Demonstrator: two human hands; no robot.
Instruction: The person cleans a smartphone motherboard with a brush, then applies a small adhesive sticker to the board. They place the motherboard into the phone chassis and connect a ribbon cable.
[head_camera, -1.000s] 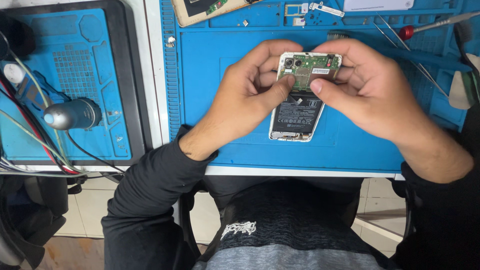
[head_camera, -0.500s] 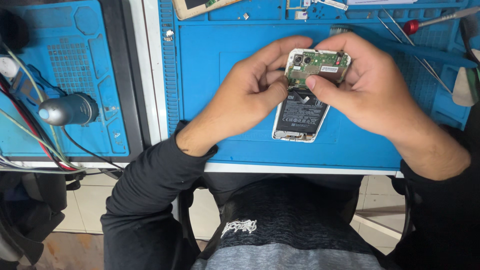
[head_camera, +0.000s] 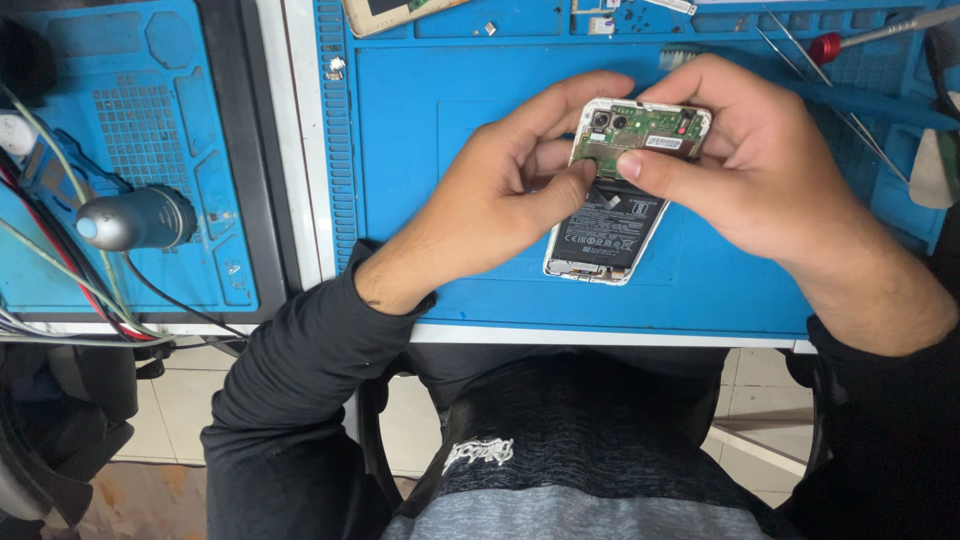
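A blue repair mat covers the bench before you, with a red-handled screwdriver at its far right. Your left hand and right hand both pinch the opened phone, mid-mat, tilted, thumbs meeting where circuit board meets battery. You seem to be working a connector there; next calls for steady, light thumb pressure.

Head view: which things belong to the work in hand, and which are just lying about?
In hand:
opened phone
left hand
right hand
blue work mat

Lying about:
red-handled screwdriver
tweezers
grey cylindrical tool
cables
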